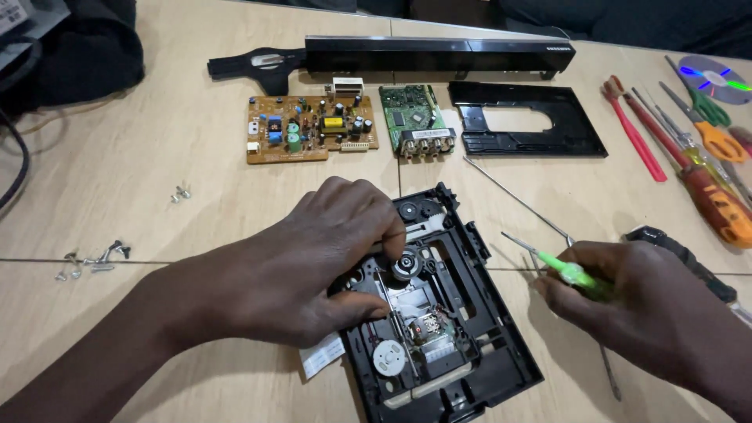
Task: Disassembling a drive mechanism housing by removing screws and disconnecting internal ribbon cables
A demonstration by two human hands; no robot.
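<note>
My left hand [313,258] presses down on the black disc drive mechanism [439,313] to steady it on the desk [157,180]; right of the mechanism, my right hand [650,305] has its grip closed around a green-handled screwdriver [568,270], tip raised

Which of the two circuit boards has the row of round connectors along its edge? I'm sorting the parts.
The green circuit board, the smaller one on the right; its connectors line the near edge. The brown circuit board left of it carries capacitors and coils instead.
</note>
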